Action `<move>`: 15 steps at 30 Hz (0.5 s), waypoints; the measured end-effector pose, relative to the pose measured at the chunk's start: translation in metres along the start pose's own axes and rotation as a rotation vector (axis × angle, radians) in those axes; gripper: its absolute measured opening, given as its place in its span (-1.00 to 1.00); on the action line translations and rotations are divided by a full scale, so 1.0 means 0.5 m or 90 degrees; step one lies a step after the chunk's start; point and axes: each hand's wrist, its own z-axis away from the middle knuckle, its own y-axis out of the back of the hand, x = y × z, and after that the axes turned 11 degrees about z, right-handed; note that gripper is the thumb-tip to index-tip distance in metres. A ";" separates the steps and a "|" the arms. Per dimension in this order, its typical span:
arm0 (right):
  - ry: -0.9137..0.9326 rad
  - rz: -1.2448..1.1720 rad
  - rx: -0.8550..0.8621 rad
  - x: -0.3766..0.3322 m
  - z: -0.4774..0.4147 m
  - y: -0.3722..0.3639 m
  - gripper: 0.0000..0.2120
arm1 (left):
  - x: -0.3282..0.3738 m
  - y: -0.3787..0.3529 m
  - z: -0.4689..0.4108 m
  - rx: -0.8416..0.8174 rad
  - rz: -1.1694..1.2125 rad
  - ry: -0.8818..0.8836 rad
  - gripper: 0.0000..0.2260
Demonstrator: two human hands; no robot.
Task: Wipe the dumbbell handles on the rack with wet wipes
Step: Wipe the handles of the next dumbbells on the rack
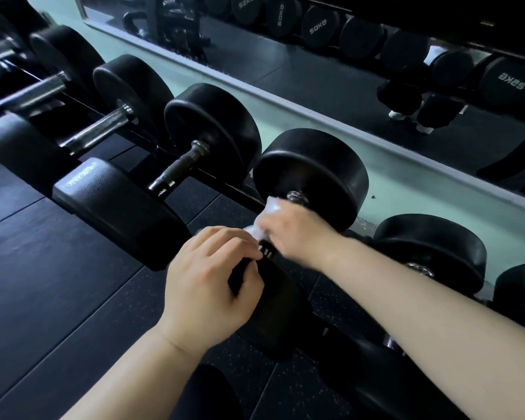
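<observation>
The right hand [294, 230] is closing fully round the wet wipe [265, 215], wrapping it about the dumbbell handle [266, 249], which is lying on the rack [225, 184] and running from 1 o'clock to 7 o'clock. The left hand [208, 280], at 7 o'clock of the right, is curling its fingers over the near head [273, 304], seemingly steadying it.

The wipe is bunching toward the far head [312, 174]. It is risking slipping out, leaving bare palm rubbing metal, or tearing on the knurling. If the dumbbell is rolling under the twisting, the left fingers are likely getting pinched against the rack.

No wipe packet or bin is showing. The rack alone is holding things, with more dumbbells [179, 168] sitting toward 10 o'clock.
</observation>
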 end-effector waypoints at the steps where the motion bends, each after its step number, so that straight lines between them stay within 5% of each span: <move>1: 0.060 -0.026 -0.005 -0.011 0.016 -0.007 -0.79 | 0.000 0.000 0.000 -0.002 -0.001 0.001 -0.80; 3: 0.122 -0.032 0.004 -0.009 0.027 -0.018 -0.75 | 0.000 0.000 -0.001 -0.008 -0.003 0.007 -0.80; 8: -0.047 -0.100 0.179 0.042 0.018 -0.024 -0.69 | 0.003 0.000 0.000 -0.013 -0.008 0.015 -0.81; 13: 0.172 -0.088 0.236 0.003 0.061 -0.064 -0.71 | 0.005 -0.001 -0.001 -0.011 -0.013 0.017 -0.80; 15: 0.093 -0.146 0.234 0.029 0.059 -0.061 -0.71 | 0.005 -0.001 -0.001 -0.015 -0.013 0.015 -0.80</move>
